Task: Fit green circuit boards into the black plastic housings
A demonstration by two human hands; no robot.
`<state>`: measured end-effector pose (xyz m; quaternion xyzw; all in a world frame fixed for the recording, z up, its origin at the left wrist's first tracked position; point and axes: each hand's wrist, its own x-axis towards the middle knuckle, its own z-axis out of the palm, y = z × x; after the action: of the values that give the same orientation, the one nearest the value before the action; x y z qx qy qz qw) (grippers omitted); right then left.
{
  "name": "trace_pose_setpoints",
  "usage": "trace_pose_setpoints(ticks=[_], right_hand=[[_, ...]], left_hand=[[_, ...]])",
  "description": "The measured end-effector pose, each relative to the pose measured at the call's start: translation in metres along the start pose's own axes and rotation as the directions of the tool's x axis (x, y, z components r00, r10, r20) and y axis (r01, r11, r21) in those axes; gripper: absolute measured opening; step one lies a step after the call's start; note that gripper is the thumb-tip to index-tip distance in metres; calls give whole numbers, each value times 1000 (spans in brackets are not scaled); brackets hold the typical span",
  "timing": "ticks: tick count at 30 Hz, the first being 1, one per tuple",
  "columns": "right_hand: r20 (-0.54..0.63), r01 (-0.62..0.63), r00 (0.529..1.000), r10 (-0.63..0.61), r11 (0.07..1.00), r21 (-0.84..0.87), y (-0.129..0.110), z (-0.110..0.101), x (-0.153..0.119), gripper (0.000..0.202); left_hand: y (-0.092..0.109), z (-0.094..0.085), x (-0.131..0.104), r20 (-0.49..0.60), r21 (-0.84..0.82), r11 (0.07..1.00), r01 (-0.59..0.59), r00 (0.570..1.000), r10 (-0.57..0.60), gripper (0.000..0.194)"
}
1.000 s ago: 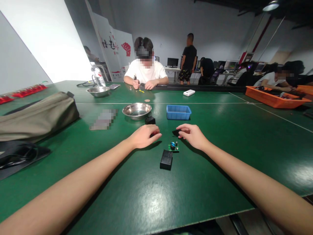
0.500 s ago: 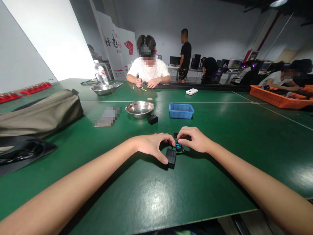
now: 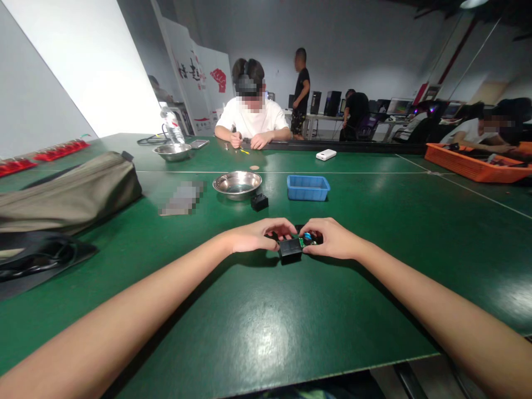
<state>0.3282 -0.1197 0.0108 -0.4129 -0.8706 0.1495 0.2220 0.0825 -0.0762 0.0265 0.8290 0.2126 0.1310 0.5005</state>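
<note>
A small black plastic box (image 3: 290,252) sits on the green table in front of me. My left hand (image 3: 255,235) grips it at its left end, the thumb on the near side and the fingers curled behind. My right hand (image 3: 332,238) is closed round a small green circuit board (image 3: 308,239) with blue and dark parts on it. The board's left edge meets the right end of the box; whether it is inside cannot be made out. Behind them, a flat black piece (image 3: 298,228) is partly covered by my fingers.
Beyond my hands are a second black box (image 3: 260,203), a steel bowl (image 3: 236,186) and a blue tray (image 3: 308,188). A bag (image 3: 75,194) lies left, an orange basket (image 3: 474,166) far right. A white device (image 3: 326,155) rests near the far edge, where a person (image 3: 251,119) sits working.
The black box has turned, its long side now running left to right. My right hand has closed round the circuit board, and the two parts are now together. A standing person behind has shifted left.
</note>
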Motion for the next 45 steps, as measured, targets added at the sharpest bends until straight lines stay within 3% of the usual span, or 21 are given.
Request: trace_pose_setpoints(ticks=[4, 9, 13, 19, 24, 28, 31, 40, 42, 45], right_hand=[[-77, -41, 996, 38, 998, -37, 10, 0, 2, 23], [-92, -78, 993, 74, 996, -40, 18, -1, 2, 24], [-103, -59, 993, 57, 998, -25, 19, 0, 2, 27], [-189, -26, 982, 24, 1000, -10, 19, 0, 0, 28], [-299, 57, 953, -58, 998, -12, 15, -6, -3, 21], [-261, 174, 948, -180, 984, -44, 7, -8, -4, 34], [-224, 182, 955, -195, 980, -79, 5, -5, -4, 41], [-280, 139, 947, -156, 987, -79, 5, -2, -1, 26], [-304, 124, 942, -141, 990, -75, 5, -2, -1, 25], [-312, 114, 941, -131, 991, -71, 6, -1, -1, 25]], left_hand=[[2, 0, -3, 55, 150, 989, -11, 999, 3, 67], [2, 1, -4, 37, 296, 955, -6, 999, -6, 63], [2, 6, -2, -11, 246, 969, 26, 1000, -24, 65], [-5, 9, 4, -126, 125, 987, 100, 988, -85, 32], [-13, 6, 8, -183, -102, 989, 105, 975, -123, 37], [-13, 3, 8, -192, -198, 976, 94, 972, -133, 41], [-14, 1, 7, -218, -201, 977, 75, 969, -120, 41], [-18, 7, 8, -270, -214, 977, -6, 961, -53, 57], [-19, 11, 9, -315, -154, 988, -28, 949, -23, 61], [-17, 18, 10, -411, 20, 999, -25, 911, 31, 49]])
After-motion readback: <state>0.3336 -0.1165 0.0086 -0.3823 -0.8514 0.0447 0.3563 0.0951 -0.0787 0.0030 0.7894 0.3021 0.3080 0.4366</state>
